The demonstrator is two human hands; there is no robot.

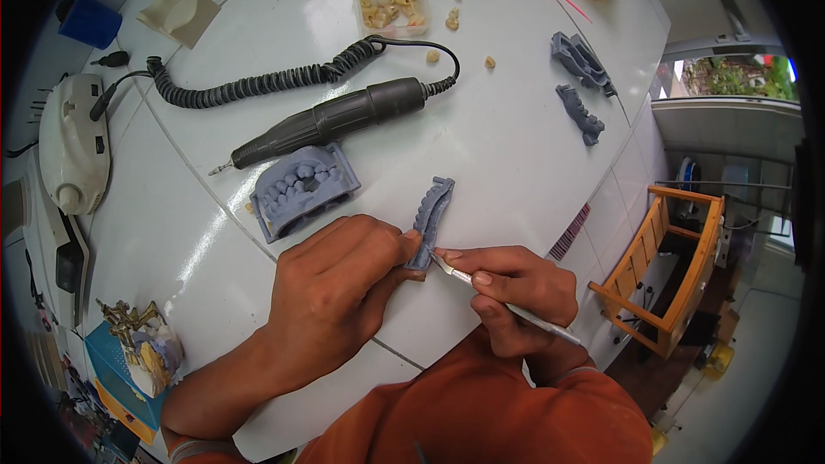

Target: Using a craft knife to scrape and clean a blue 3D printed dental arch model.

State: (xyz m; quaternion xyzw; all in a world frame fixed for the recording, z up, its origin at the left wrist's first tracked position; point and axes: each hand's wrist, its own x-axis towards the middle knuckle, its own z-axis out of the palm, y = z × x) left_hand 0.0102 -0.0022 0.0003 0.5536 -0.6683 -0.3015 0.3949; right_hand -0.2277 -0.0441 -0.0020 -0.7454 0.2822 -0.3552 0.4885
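Note:
My left hand point(326, 283) pinches the lower end of a narrow grey-blue dental model piece point(435, 206) between thumb and fingers. Its scalloped row of teeth points away from me. In my right hand point(528, 288) is a slim scalpel point(543, 323) with a silver handle, gripped like a pen. The scalpel's tip meets or nearly meets the piece's right edge near my left fingertips; exact contact is too small to tell. Beyond my left hand stands a larger grey-blue dental arch model point(301, 193) with molded teeth.
A black handpiece point(331, 123) with a coiled cord point(258, 90) lies across the white table, joined to a white control unit point(76, 146). Behind are a clear box of tooth pieces point(394, 27) and loose teeth. Two grey model parts point(580, 116) lie at right, near the table's edge.

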